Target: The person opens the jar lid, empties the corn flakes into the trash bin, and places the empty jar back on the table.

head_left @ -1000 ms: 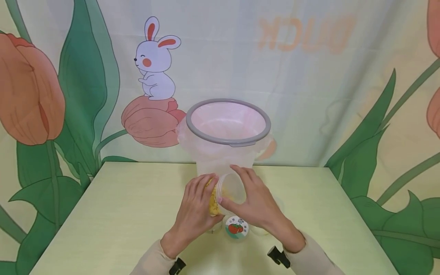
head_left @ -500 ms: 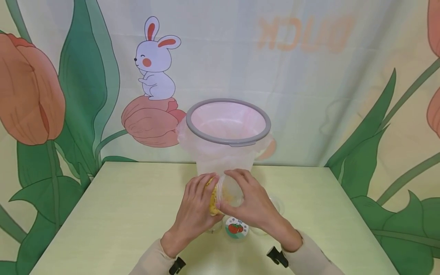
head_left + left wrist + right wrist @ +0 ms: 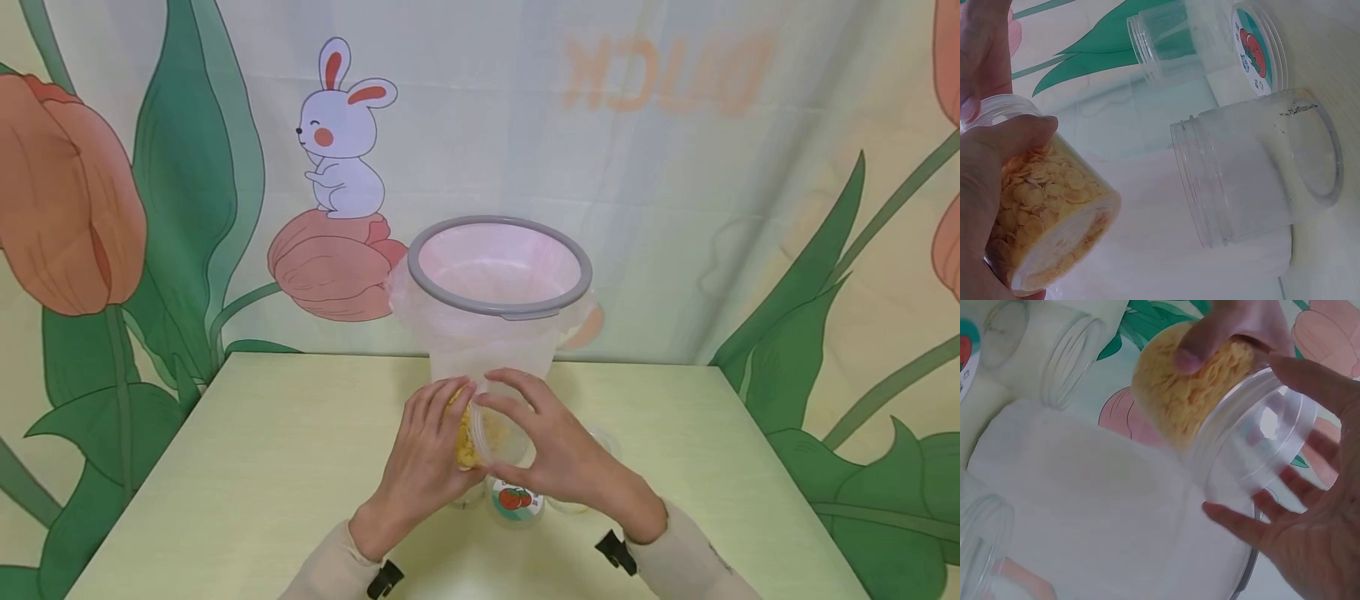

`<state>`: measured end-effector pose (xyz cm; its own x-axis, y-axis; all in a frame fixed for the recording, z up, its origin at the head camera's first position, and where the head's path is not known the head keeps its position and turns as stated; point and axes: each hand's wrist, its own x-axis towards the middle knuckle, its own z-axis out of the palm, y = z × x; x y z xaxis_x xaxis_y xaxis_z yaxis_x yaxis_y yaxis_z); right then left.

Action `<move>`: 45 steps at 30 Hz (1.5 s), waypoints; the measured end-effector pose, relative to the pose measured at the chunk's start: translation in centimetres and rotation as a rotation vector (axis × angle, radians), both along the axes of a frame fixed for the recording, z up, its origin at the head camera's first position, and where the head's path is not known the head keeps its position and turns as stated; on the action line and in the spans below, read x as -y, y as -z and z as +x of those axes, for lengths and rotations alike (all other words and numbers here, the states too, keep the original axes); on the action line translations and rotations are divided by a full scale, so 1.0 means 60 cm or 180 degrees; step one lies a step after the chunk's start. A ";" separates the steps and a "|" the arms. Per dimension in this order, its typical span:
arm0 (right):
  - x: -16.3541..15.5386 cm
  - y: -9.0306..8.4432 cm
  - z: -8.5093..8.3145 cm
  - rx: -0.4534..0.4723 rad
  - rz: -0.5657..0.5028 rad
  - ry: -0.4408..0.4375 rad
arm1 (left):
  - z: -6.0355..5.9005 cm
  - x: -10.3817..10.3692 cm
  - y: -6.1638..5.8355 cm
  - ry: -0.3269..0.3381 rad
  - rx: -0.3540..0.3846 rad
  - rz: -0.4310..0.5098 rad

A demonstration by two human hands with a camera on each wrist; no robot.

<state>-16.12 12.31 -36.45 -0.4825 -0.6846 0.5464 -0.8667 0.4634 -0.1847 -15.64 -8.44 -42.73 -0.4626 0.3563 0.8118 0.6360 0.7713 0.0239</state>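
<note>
Clear round plastic jar (image 3: 480,433), tipped sideways above the table (image 3: 262,467) before a lined bin (image 3: 498,275), packed with thin yellow flakes. Gripped round its body by left hand (image 3: 427,458); lid end clasped by right hand (image 3: 558,454).

Clear jar (image 3: 487,433), yellow flakes (image 3: 1041,200), grey-rimmed bin (image 3: 500,307)

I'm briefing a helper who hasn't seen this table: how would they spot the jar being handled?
Find the grey-rimmed bin at the table's far edge. Directly before it, both hands hold a clear jar tilted sideways. Unlike the empty jars on the table, it holds yellow flakes.
</note>
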 end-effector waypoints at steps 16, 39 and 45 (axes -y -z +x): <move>-0.005 -0.001 -0.005 -0.0211 0.0099 -0.0276 | 0.002 0.000 -0.001 0.0038 0.0073 0.0111; 0.029 -0.027 0.030 0.1569 -0.0323 0.1547 | 0.000 -0.004 -0.002 -0.0003 -0.0003 0.0116; 0.031 -0.022 0.029 0.1424 -0.0347 0.1471 | 0.001 -0.005 -0.005 -0.0062 -0.0019 0.0072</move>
<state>-14.36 10.44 -35.10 -0.9109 -0.3040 0.2790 -0.4110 0.7282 -0.5485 -15.60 -8.15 -42.45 -0.4644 0.3288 0.8223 0.6211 0.7828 0.0378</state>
